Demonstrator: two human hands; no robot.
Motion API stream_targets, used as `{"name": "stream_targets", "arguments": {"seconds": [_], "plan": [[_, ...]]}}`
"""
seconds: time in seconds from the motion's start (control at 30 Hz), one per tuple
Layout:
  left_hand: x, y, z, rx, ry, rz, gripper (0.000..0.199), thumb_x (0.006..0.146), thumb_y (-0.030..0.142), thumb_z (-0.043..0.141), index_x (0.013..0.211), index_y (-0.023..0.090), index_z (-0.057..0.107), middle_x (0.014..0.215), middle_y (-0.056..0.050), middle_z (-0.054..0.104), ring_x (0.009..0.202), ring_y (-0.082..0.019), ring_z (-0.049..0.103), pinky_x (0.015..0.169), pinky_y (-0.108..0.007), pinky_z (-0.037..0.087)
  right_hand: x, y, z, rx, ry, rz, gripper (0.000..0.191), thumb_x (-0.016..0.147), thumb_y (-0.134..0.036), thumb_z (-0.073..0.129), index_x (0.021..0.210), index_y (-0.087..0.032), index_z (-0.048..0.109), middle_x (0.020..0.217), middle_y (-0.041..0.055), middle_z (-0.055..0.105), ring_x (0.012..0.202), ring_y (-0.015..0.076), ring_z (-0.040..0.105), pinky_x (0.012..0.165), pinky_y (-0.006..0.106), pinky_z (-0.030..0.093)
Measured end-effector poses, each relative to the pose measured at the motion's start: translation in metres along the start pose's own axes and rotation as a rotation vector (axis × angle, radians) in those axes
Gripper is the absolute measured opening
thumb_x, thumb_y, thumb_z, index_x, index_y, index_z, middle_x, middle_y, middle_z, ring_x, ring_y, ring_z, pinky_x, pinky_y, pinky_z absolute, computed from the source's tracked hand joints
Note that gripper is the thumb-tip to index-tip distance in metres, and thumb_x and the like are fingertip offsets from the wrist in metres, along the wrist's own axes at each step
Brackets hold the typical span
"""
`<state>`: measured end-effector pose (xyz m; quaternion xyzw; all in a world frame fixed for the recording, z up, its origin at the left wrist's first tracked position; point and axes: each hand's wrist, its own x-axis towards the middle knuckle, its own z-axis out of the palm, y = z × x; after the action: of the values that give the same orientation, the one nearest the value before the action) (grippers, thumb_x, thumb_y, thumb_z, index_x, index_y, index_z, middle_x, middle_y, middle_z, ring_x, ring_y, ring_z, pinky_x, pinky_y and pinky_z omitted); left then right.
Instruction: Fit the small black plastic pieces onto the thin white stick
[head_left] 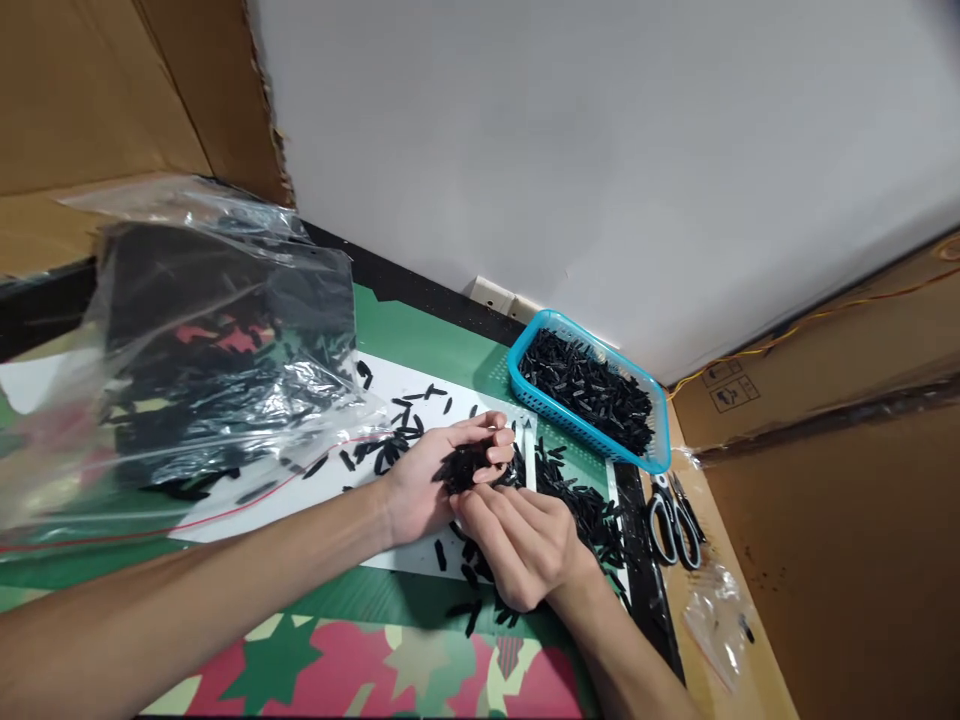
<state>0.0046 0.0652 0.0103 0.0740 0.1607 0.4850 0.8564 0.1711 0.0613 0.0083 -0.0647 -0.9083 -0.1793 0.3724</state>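
My left hand point(439, 470) is cupped, palm up, around a small heap of short black strips point(463, 466). Its fingers curl over the heap from the far side. Against the near edge of that heap, my right hand point(525, 540) has its fingers bent and pinched together; what is between their tips is hidden. Loose black strips point(405, 425) lie scattered on white paper point(300, 485) left of the hands. More form a thick pile point(581, 500) to the right, beside a white strip point(531, 455).
A blue plastic basket point(664, 440) full of black strips stands against the wall. Scissors point(675, 530) and a small clear bag point(716, 620) lie at right. A large clear zip bag point(225, 350) covers the left. Cardboard point(840, 500) walls the right side.
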Motion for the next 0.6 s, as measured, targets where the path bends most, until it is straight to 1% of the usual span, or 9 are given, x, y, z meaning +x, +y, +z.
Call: {"name": "stream_targets", "arguments": {"seconds": [0.13, 0.2, 0.27, 0.37, 0.47, 0.6], "plan": [[0.000, 0.000, -0.003, -0.034, 0.018, -0.028, 0.015, 0.092, 0.003, 0.054, 0.100, 0.013, 0.060, 0.080, -0.003, 0.056, 0.054, -0.007, 0.052, 0.053, -0.016, 0.046, -0.001, 0.001, 0.001, -0.033, -0.025, 0.012, 0.012, 0.099, -0.010, 0.064, 0.103, -0.005, 0.074, 0.089, 0.0112, 0.079, 0.079, 0.0163, 0.076, 0.066, 0.026, 0.060], [-0.002, 0.000, -0.001, -0.040, 0.034, -0.026, 0.018, 0.090, 0.002, 0.054, 0.103, 0.012, 0.062, 0.081, -0.004, 0.059, 0.056, -0.008, 0.055, 0.055, -0.017, 0.049, -0.002, 0.002, 0.001, -0.035, -0.011, 0.026, 0.015, 0.101, -0.010, 0.060, 0.103, -0.006, 0.074, 0.087, 0.0101, 0.079, 0.081, 0.0162, 0.076, 0.065, 0.025, 0.060], [-0.003, 0.000, 0.002, -0.037, 0.045, -0.038, 0.022, 0.089, 0.003, 0.055, 0.108, 0.012, 0.065, 0.081, -0.005, 0.062, 0.059, -0.010, 0.060, 0.057, -0.019, 0.052, -0.003, 0.003, 0.002, -0.032, 0.007, 0.040, 0.017, 0.101, -0.009, 0.057, 0.104, -0.005, 0.074, 0.085, 0.0104, 0.079, 0.081, 0.0163, 0.076, 0.063, 0.024, 0.059], [-0.004, -0.003, 0.006, -0.023, 0.090, -0.044, 0.032, 0.087, 0.003, 0.058, 0.117, 0.011, 0.067, 0.087, -0.010, 0.069, 0.067, -0.015, 0.068, 0.065, -0.024, 0.059, -0.003, 0.004, 0.002, -0.026, 0.009, 0.049, 0.018, 0.101, -0.010, 0.058, 0.107, -0.001, 0.073, 0.089, 0.0140, 0.079, 0.084, 0.0172, 0.077, 0.064, 0.024, 0.059], [-0.004, -0.006, 0.008, -0.046, 0.158, -0.031, 0.030, 0.090, 0.008, 0.059, 0.118, 0.009, 0.069, 0.090, -0.014, 0.073, 0.072, -0.019, 0.072, 0.069, -0.028, 0.062, -0.002, 0.005, 0.002, -0.028, -0.001, 0.050, 0.018, 0.100, -0.009, 0.060, 0.108, 0.001, 0.072, 0.096, 0.0182, 0.080, 0.090, 0.0194, 0.078, 0.064, 0.024, 0.059], [-0.003, -0.007, 0.006, -0.085, 0.217, -0.022, 0.024, 0.091, 0.011, 0.059, 0.111, 0.009, 0.070, 0.090, -0.014, 0.074, 0.077, -0.022, 0.075, 0.071, -0.032, 0.064, 0.000, 0.005, -0.001, -0.016, 0.003, 0.069, 0.018, 0.099, -0.008, 0.060, 0.108, 0.001, 0.073, 0.102, 0.0201, 0.081, 0.091, 0.0194, 0.078, 0.063, 0.024, 0.059]]}}
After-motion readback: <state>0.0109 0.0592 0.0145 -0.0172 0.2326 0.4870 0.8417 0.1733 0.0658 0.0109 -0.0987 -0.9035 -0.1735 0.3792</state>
